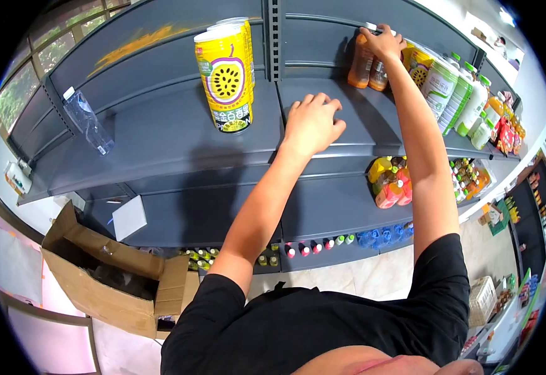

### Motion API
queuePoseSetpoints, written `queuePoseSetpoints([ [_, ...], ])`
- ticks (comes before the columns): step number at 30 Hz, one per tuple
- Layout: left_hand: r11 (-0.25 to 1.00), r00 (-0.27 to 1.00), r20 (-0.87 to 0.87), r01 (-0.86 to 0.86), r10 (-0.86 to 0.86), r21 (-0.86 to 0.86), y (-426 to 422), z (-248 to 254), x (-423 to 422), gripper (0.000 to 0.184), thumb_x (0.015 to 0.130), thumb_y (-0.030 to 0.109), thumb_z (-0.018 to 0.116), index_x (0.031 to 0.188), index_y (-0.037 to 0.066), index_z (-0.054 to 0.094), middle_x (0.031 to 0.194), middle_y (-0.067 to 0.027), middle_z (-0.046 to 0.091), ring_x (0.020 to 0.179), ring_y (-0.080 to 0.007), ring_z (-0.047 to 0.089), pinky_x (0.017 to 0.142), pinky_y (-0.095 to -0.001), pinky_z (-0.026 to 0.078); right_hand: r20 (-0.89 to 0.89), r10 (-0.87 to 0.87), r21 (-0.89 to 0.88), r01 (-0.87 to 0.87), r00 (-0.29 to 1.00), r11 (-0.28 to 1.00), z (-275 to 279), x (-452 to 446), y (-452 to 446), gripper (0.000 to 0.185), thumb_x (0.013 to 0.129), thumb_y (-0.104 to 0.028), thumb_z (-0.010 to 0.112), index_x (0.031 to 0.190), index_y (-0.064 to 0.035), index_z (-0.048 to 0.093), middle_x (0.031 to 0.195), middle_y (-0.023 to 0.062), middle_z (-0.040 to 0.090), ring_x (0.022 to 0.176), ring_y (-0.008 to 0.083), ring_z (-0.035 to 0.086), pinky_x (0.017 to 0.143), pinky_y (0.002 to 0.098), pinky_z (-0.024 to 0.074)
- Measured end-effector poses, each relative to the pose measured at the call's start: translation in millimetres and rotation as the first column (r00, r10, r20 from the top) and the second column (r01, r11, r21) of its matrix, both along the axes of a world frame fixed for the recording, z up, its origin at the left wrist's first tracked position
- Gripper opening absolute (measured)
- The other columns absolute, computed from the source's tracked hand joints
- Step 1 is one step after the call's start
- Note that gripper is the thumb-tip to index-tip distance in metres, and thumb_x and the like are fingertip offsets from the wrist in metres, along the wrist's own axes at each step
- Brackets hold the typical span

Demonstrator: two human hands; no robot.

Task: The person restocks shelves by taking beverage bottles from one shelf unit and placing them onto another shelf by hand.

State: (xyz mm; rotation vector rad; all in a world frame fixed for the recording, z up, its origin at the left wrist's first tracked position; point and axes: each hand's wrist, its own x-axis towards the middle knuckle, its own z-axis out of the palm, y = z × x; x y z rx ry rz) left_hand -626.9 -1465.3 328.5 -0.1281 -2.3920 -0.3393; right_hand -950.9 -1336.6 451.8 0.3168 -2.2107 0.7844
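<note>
My right hand reaches over the tops of bottles of orange-brown drink on the upper shelf, fingers curled round them near the caps. The bottles stand upright, partly covered by the hand. My left hand hovers over the shelf's front part, fingers apart and slightly bent, holding nothing. To its left stands a row of tall yellow passion-fruit drink cans, one behind another. Right of the bottles, more yellow cans and white-and-green cans line the shelf.
A clear plastic bottle leans at the upper shelf's left end. Below, an opened cardboard box stands beside a white panel. Bottled drinks sit on the lower shelf. A slotted metal upright divides the shelf back.
</note>
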Motion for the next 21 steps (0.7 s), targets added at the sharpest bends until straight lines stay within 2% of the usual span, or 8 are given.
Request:
queuePoseSetpoints([
  [2,1.000,1.000,0.022,-0.005,0.005,0.003,-0.2,0.0,-0.9,0.036,0.086,0.031,0.065,0.116,0.013,0.074,0.124,-0.0088,0.069,0.119,-0.0300,0.063,0.100,-0.0470,0.051,0.055,-0.001,-0.025,0.002,0.998,1.000,1.5,-13.1,-0.1,0.081,0.078,-0.074,0.070,0.143,-0.0258,0.061,0.158,0.0343,0.031,0.148,0.0551,0.020,0.117,0.0629,0.0314],
  [3,1.000,0.999,0.036,-0.008,0.007,0.011,0.7,0.7,0.3,0.036,0.086,0.032,0.064,0.116,0.013,0.073,0.123,-0.0090,0.069,0.118,-0.0298,0.064,0.100,-0.0470,0.051,0.001,-0.052,0.118,0.052,0.999,0.992,1.9,-23.0,0.3,0.084,0.082,-0.082,0.057,0.141,-0.0220,0.065,0.149,0.0279,0.052,0.146,0.0513,0.032,0.121,0.0581,0.0222],
  [6,1.000,0.996,0.084,-0.027,0.026,0.009,2.4,4.2,3.2,0.036,0.087,0.032,0.063,0.116,0.013,0.073,0.122,-0.0091,0.070,0.117,-0.0295,0.064,0.101,-0.0470,0.050,0.077,-0.070,0.118,0.061,0.995,0.991,0.7,-37.1,-0.6,0.085,0.085,-0.083,0.052,0.141,-0.0202,0.065,0.150,0.0240,0.054,0.146,0.0496,0.032,0.121,0.0578,0.0216],
  [10,0.999,0.995,0.096,-0.013,0.010,0.032,-3.1,-0.7,-0.8,0.034,0.088,0.031,0.063,0.116,0.015,0.073,0.118,-0.0097,0.070,0.116,-0.0303,0.064,0.100,-0.0477,0.050,0.131,-0.050,0.199,0.023,0.990,0.980,-1.0,-54.6,-0.8,0.079,0.086,-0.080,0.053,0.145,-0.0284,0.062,0.158,0.0294,0.033,0.142,0.0522,0.031,0.115,0.0609,0.0325],
  [17,0.998,0.994,0.100,-0.042,0.038,0.038,0.7,1.0,-3.2,0.038,0.089,0.033,0.064,0.121,0.016,0.071,0.122,-0.0099,0.069,0.118,-0.0316,0.063,0.101,-0.0483,0.051,-0.132,0.037,0.172,-0.014,0.991,0.985,-27.4,-38.4,-7.2,0.078,0.094,-0.073,0.049,0.131,-0.0075,0.071,0.149,0.0322,0.041,0.137,0.0522,0.036,0.112,0.0577,0.0365],
  [19,0.998,0.995,0.092,-0.041,0.037,0.041,0.7,-0.1,-4.4,0.044,0.088,0.034,0.066,0.128,0.017,0.067,0.127,-0.0106,0.067,0.121,-0.0318,0.062,0.102,-0.0482,0.051,-0.582,0.152,0.341,0.069,0.799,0.938,-26.8,-16.6,-0.5,0.048,0.102,-0.050,0.053,0.092,-0.0060,0.068,0.097,0.0189,0.059,0.082,0.0398,0.053,0.070,0.0487,0.0440],
  [20,0.998,0.995,0.097,-0.036,0.031,0.044,-0.1,1.1,-3.7,0.049,0.088,0.035,0.067,0.133,0.018,0.064,0.131,-0.0113,0.065,0.122,-0.0325,0.062,0.102,-0.0482,0.051,-0.764,0.180,0.366,0.186,0.619,0.912,-26.5,-6.1,2.9,0.048,0.105,-0.039,0.054,0.073,-0.0053,0.067,0.071,0.0122,0.068,0.054,0.0336,0.061,0.049,0.0443,0.0477],
  [21,0.997,0.999,0.031,-0.046,0.044,0.065,0.1,1.9,-4.7,0.055,0.087,0.037,0.069,0.138,0.017,0.060,0.134,-0.0121,0.063,0.122,-0.0334,0.061,0.103,-0.0485,0.051,-0.659,0.207,0.451,0.160,0.723,0.878,-20.3,7.7,7.5,0.049,0.105,-0.041,0.055,0.076,-0.0042,0.070,0.074,0.0138,0.069,0.057,0.0343,0.062,0.054,0.0446,0.0501],
])
